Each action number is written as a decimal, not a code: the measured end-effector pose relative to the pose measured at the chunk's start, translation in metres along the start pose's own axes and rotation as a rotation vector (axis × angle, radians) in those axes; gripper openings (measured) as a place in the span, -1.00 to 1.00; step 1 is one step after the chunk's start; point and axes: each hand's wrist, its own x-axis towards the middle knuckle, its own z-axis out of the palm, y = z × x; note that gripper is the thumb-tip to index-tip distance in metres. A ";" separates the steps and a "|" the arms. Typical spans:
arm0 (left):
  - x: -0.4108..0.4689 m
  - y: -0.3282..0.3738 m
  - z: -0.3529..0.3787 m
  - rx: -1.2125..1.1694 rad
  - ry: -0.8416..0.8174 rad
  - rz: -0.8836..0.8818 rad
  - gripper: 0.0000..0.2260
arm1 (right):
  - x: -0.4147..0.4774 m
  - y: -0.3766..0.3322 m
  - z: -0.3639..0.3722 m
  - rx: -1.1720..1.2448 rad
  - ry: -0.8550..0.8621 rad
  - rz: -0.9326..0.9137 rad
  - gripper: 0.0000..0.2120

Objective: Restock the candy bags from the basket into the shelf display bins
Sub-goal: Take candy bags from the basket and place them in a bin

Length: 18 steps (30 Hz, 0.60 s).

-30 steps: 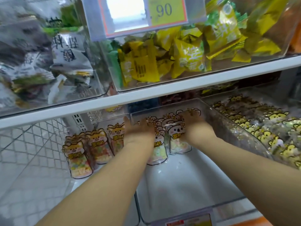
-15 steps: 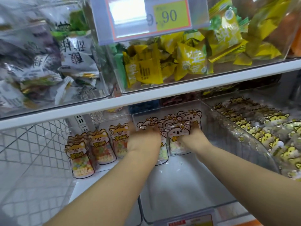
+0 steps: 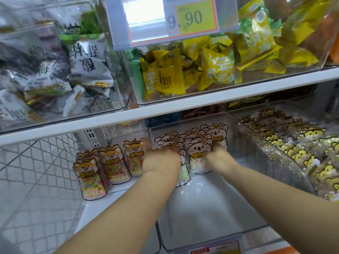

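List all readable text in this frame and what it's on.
"9.90": yellow price tag on the upper bin.
"罗班长": orange dog-shaped candy bags in the left bin.
Large Chinese characters on the grey packets and yellow packets: too blurred to read.
Red label at the bin's front edge: unreadable.

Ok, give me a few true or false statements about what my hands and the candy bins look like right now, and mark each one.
1. Both hands are in the middle clear bin. True.
2. The left hand and right hand rest on the koala candy bags. True.
3. The front of that bin is packed full. False: its front floor is bare.
4. The orange dog candy bags sit to the right. False: they sit left.
5. The price tag reads 9.90. True.
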 end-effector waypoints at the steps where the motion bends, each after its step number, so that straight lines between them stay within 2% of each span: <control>1: 0.000 0.000 0.000 0.007 0.002 -0.002 -0.71 | -0.002 -0.001 -0.002 -0.008 -0.021 -0.015 -0.69; 5: -0.001 0.000 0.000 0.021 -0.003 0.013 -0.69 | -0.006 -0.002 -0.005 0.010 -0.018 -0.069 -0.74; 10: -0.002 -0.001 0.002 0.020 0.024 0.023 -0.46 | -0.010 -0.006 -0.005 0.148 0.012 -0.065 -0.41; 12: -0.002 -0.001 0.002 0.010 0.032 0.039 -0.40 | -0.010 -0.007 -0.003 0.149 0.042 -0.064 -0.36; 18: -0.003 -0.001 0.002 -0.001 0.057 0.044 -0.48 | -0.005 -0.009 -0.005 0.245 0.072 0.004 -0.49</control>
